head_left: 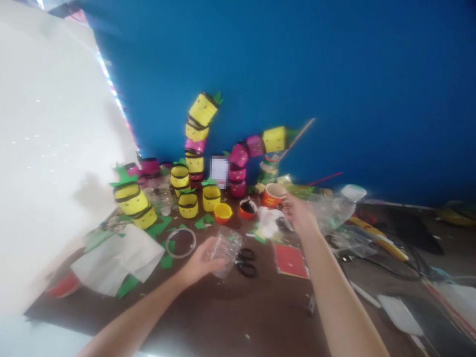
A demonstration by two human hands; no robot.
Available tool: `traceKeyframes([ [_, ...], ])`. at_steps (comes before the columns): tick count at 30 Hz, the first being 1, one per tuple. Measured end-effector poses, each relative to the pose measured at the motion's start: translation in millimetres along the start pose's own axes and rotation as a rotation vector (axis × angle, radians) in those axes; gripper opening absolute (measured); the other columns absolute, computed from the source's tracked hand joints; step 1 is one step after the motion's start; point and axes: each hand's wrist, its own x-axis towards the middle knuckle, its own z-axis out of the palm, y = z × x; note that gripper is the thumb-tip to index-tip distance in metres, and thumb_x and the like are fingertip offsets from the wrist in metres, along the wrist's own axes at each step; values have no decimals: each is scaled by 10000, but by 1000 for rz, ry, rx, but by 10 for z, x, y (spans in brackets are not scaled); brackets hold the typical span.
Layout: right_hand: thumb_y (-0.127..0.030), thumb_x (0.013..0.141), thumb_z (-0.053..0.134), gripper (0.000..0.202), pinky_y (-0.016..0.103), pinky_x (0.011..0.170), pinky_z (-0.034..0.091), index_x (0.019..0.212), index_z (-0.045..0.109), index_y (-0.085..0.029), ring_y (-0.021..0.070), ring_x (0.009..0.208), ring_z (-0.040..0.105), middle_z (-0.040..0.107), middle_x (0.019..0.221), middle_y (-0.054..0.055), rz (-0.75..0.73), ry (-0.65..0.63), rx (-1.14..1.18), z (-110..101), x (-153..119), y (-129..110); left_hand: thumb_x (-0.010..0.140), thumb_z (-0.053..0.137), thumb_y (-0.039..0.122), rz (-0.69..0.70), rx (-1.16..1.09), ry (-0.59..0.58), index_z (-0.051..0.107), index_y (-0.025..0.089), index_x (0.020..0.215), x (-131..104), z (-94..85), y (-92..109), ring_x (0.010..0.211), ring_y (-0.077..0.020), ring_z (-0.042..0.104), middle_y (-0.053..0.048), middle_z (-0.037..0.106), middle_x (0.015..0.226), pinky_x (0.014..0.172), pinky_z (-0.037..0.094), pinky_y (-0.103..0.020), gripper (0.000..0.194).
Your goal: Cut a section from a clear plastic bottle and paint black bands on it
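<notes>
My left hand (pixel 208 260) is closed around a clear plastic bottle piece (pixel 226 250), held low above the brown table (pixel 223 312). A pair of black scissors (pixel 246 263) lies just right of that piece. Farther back, my right hand (pixel 299 213) has its fingers at the right side of an orange cup (pixel 272 196) with a pale inside; they seem to grip its rim, though blur softens the contact. Beneath this hand are crumpled white paper (pixel 269 223) and a red square packet (pixel 291 261).
Yellow pineapple-faced containers (pixel 188 205) and stacked yellow and magenta ones (pixel 238 173) stand along the blue wall (pixel 316 64). Left are white sheets (pixel 115 260), a clear ring (pixel 180 243) and green scraps. Right are a plastic bottle (pixel 342 203), a yellow-handled tool (pixel 379 238) and cables.
</notes>
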Motion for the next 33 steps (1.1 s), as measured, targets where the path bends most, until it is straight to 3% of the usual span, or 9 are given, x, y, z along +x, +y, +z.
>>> traceKeyframes([
  [4,-556,783,537,432,232,382,390,1019,559,-195,129,436,500,558,571,-18,-21,108,-113,82,98,14,684,770,410,-10,24,27,547,172,1162,-10,-19,-4,970,-235,613,-101,640,1075,843,472,-332,578],
  [6,-533,828,473,425,259,403,422,1041,574,-179,154,458,540,590,604,14,-37,128,-192,76,184,-68,695,762,408,4,13,12,542,173,1165,-11,-17,3,953,-228,618,-99,638,1074,835,473,-332,569],
  [13,-349,830,507,289,280,561,492,886,673,-119,196,598,632,674,714,116,-143,6,-521,-34,354,-427,673,782,402,40,1,-1,583,157,1069,25,2,-6,886,-204,615,-82,642,977,776,481,-313,506],
  [20,-268,831,516,237,256,656,479,714,677,-139,196,706,657,693,682,98,-190,-159,-768,18,456,-610,661,794,375,4,-29,6,577,173,1094,31,5,-9,910,-206,611,-91,636,1023,772,487,-314,524],
  [24,-334,849,478,313,293,682,477,673,662,-152,229,724,656,682,675,111,-213,-180,-861,2,390,-748,669,787,379,-9,-24,-1,573,171,1095,24,13,3,907,-206,611,-94,631,1025,742,492,-299,521],
  [27,-365,893,375,393,323,790,459,715,656,-154,255,847,644,685,759,139,-278,-151,-910,-56,312,-906,679,784,359,-2,-11,5,567,172,1114,24,10,3,903,-192,611,-90,628,1035,762,493,-294,520],
  [30,-313,879,377,330,323,834,432,755,639,-156,255,901,620,684,855,146,-343,-162,-950,-134,246,-1039,692,774,355,5,10,8,560,171,1137,25,-3,-6,916,-197,613,-96,626,1049,755,499,-290,527],
  [33,-251,835,422,241,299,799,424,719,617,-169,235,850,607,680,828,119,-372,-186,-979,-210,210,-1092,695,770,363,7,18,1,570,166,1122,28,-13,-24,928,-209,613,-98,631,1039,739,500,-285,511],
])
